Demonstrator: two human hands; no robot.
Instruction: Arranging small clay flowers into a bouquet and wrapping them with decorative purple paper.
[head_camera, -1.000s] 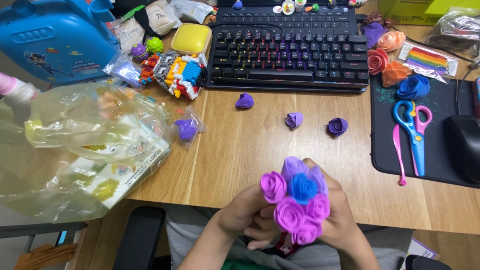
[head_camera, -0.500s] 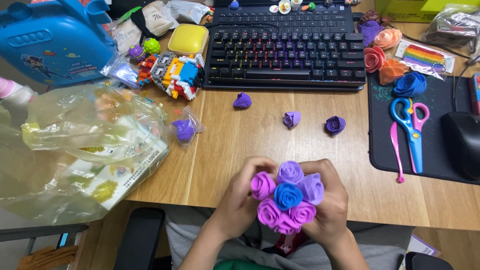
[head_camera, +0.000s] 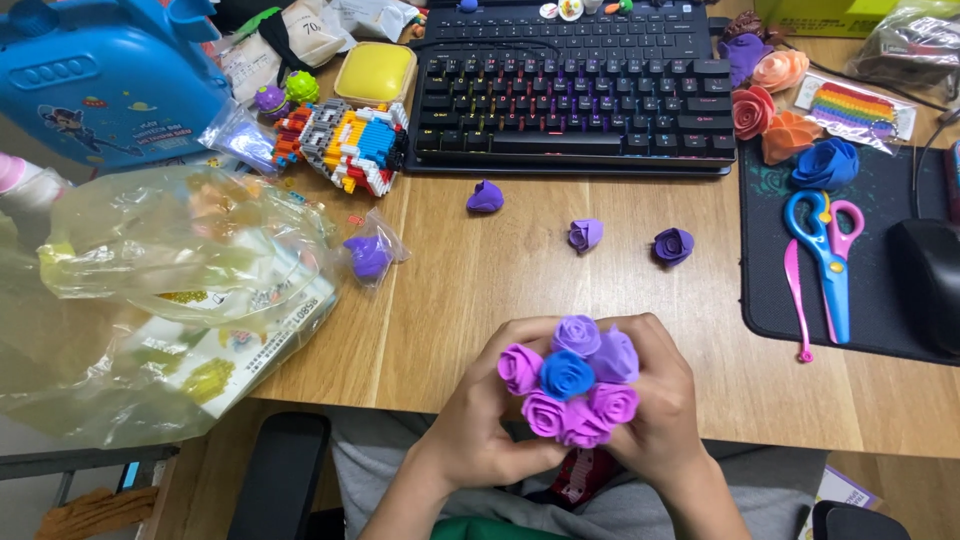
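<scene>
left hand (head_camera: 480, 425): closed around clay rose bouquet (head_camera: 570, 385) | right hand (head_camera: 655, 410): gripping it from the other side | bouquet: over table's (head_camera: 480, 290) near edge | three loose purple roses (head_camera: 585, 235): mid-table, before keyboard (head_camera: 575, 95)

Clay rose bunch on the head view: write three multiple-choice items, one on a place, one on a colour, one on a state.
1. Where do the scissors lie?
A. on the dark mat right of the keyboard
B. on the keyboard
C. inside the plastic bag

2. What colour is the rose in the middle of the bunch of clay roses?
A. yellow
B. blue
C. orange

3. How is the bunch held?
A. lying free on the desk
B. pinched in one hand only
C. cupped between both hands

Key: 1 A, the scissors rest on the dark mat. 2 B, the blue centre rose sits among purple and magenta ones. 3 C, the left hand and the right hand wrap it from both sides.
</scene>
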